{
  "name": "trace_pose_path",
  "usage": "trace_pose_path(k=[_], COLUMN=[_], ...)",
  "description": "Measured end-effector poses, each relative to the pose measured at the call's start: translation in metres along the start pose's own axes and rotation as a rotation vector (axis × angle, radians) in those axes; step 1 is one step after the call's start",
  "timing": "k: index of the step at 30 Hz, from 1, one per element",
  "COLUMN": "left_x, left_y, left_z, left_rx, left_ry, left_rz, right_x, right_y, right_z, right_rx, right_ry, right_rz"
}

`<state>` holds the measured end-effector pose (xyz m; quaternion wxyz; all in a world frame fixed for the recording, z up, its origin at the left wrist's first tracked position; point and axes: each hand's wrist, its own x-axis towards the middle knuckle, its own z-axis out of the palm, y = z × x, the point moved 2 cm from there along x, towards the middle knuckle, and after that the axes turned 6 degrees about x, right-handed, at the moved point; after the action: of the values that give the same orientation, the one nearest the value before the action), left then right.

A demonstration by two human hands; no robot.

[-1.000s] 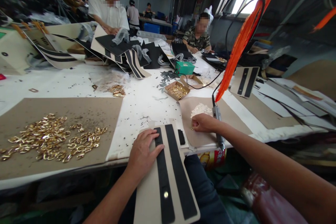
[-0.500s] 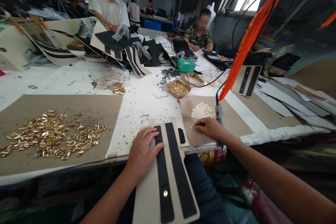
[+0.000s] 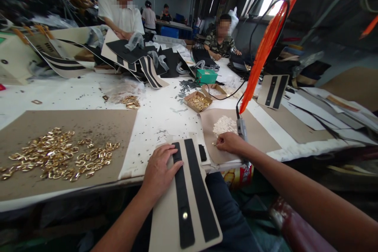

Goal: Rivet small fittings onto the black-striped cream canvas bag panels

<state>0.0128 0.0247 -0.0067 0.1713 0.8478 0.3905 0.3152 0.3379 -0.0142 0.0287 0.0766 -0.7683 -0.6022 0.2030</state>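
Observation:
A beige panel (image 3: 165,220) with two black strips slants from the table edge down over my lap. One gold stud (image 3: 185,215) shines near the lower end of its left strip. My left hand (image 3: 159,169) lies on the panel's upper left side, fingers stretched over the strip and thumb apart. At the right, my right hand (image 3: 228,142) rests at the front of a heap of small white pieces (image 3: 223,125), its fingers bent together in a pinch. What they hold, if anything, is hidden. A tiny gold piece (image 3: 214,144) lies just left of the fingertips.
Gold metal rings and links (image 3: 56,153) cover brown paper at the left. An open box of gold pieces (image 3: 197,101) stands mid-table near a green box (image 3: 206,76). A grey tool (image 3: 241,126) hangs beside my right wrist under orange strands (image 3: 260,59). Co-workers sit beyond.
My right hand's fingers have drawn closer together by the white heap. My left hand and the panel keep their places. The whole view has shifted slightly.

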Motion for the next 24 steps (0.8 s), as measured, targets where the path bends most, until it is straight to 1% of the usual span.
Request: trace_pose_path(k=[3,6,11,15,20,22,24], left_x=[0.000,0.000,0.000,-0.001,-0.001,-0.005,-0.011], left_y=[0.000,0.000,0.000,-0.001,-0.004,0.000,0.006], left_z=[0.000,0.000,-0.001,-0.001,0.000,-0.005,-0.010], left_rx=[0.006,0.012,0.012,-0.014,-0.057,-0.072,-0.101], left_ry=[0.001,-0.001,0.001,0.006,0.011,0.005,-0.001], left_rz=[0.008,0.012,0.005,0.021,-0.007,-0.043,-0.090], right_x=[-0.008,-0.013,-0.013,-0.011,-0.004,-0.005,-0.007], right_y=[0.001,0.002,0.000,0.000,-0.002,-0.004,0.000], right_z=[0.002,0.003,0.001,-0.004,-0.009,-0.008,-0.003], right_rx=[-0.013,-0.023,-0.022,0.032,0.088,0.097,0.107], right_ry=[0.032,0.036,0.032,0.037,0.153,0.184,0.194], right_rz=[-0.006,-0.006,0.019,0.050,0.095,0.082,0.056])
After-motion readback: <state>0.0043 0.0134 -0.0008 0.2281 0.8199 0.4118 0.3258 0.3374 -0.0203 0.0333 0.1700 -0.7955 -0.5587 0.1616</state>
